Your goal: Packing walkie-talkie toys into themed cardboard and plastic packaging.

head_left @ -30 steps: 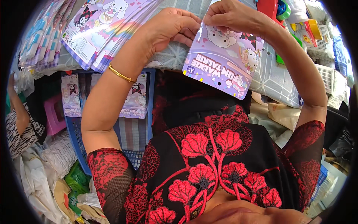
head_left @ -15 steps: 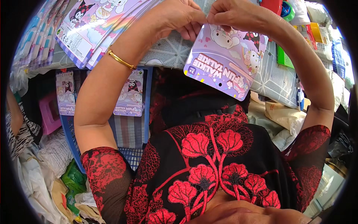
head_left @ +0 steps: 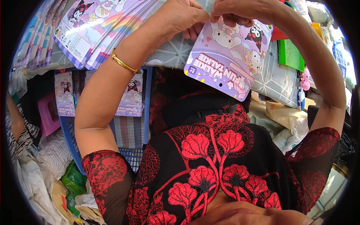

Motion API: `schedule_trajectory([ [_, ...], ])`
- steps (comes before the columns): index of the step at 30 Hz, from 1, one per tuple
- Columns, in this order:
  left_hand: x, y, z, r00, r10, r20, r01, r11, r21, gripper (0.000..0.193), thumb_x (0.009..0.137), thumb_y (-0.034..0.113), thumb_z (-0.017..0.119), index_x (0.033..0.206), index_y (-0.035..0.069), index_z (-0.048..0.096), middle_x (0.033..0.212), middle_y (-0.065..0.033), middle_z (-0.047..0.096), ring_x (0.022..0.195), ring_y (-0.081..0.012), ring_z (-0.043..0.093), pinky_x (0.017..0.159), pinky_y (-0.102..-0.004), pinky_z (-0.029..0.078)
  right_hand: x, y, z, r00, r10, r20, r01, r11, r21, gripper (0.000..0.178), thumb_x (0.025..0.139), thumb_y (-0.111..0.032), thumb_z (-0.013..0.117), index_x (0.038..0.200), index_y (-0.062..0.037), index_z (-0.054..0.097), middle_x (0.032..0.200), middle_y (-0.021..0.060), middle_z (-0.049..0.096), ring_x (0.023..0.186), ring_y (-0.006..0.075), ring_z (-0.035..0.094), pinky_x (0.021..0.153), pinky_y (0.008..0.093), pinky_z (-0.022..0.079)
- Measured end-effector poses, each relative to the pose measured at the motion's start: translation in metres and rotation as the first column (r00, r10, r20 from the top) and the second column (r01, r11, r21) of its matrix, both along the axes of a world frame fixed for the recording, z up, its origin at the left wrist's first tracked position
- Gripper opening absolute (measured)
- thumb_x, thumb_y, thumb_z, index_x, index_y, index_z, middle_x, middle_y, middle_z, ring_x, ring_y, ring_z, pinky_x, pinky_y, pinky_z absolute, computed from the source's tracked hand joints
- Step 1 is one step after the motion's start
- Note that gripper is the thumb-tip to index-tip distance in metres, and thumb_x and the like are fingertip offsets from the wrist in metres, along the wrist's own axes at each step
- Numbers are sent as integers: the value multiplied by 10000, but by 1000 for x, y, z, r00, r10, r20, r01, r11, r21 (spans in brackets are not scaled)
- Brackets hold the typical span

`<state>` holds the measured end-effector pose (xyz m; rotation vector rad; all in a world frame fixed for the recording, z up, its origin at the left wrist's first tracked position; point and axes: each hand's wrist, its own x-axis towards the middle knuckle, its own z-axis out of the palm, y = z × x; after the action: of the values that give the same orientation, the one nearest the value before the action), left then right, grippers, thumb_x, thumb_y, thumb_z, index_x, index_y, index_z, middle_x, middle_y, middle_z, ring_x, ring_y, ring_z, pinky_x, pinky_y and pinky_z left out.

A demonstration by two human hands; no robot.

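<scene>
A purple cardboard packaging card [head_left: 221, 63] with cartoon characters lies upside down to me, its near edge hanging over the table's front. At its far left corner my left hand [head_left: 183, 17] is closed in a pinch, thumb on top and fingers curled at the card's edge. My right hand [head_left: 243, 11] is closed too, its fingertips almost touching the left thumb above the card's far part. Whatever lies between the right fingertips is too small or hidden to make out. The card's far end is covered by the hands.
Left of the card lies a fanned stack of similar cards [head_left: 80, 45], beside bagged packs [head_left: 32, 45]. A blue basket [head_left: 148, 93] with more cards stands below the table edge. At right are a green plastic tray [head_left: 290, 54] and several bags [head_left: 287, 116].
My right hand and forearm have shifted slightly right and up, with the elbow swung outward, uncovering more of the green tray. My left hand and the card have barely moved.
</scene>
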<state>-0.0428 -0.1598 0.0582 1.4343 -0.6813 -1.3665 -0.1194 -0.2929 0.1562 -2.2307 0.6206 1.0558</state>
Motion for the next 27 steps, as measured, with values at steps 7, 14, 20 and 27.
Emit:
schedule_trajectory([
  [7, -4, 3, 9, 1000, 15, 27, -16, 1000, 12, 271, 825, 239, 685, 688, 6, 668, 566, -51, 598, 448, -116, 544, 430, -228, 419, -13, -18, -8, 906, 341, 252, -350, 937, -7, 318, 912, -260, 491, 954, -1, 670, 746, 64, 655, 566, 134, 546, 511, 272, 441],
  [14, -6, 5, 8, 999, 38, 32, -39, 999, 7, 270, 831, 231, 672, 698, -3, 665, 584, -56, 605, 459, -121, 551, 431, -230, 415, 10, 3, -1, 959, 261, -111, -275, 949, -151, 319, 906, -275, 503, 982, -21, 680, 757, 68, 679, 578, 143, 570, 525, 280, 464],
  [20, -6, 4, 4, 999, 34, 32, -33, 999, -33, 243, 844, 181, 612, 703, -10, 666, 589, -65, 606, 460, -124, 553, 431, -227, 418, 11, 14, 9, 987, 12, -158, -57, 958, -282, 335, 819, -336, 592, 830, -25, 717, 714, 69, 680, 624, 151, 608, 533, 318, 455],
  [27, -7, 4, -4, 997, 55, 52, -52, 998, -47, 223, 818, 152, 595, 695, -22, 658, 582, -67, 601, 448, -125, 543, 421, -228, 419, 8, 12, 20, 961, 201, -187, -263, 871, -415, 407, 861, -362, 553, 794, 9, 706, 688, 71, 678, 621, 166, 606, 556, 306, 458],
])
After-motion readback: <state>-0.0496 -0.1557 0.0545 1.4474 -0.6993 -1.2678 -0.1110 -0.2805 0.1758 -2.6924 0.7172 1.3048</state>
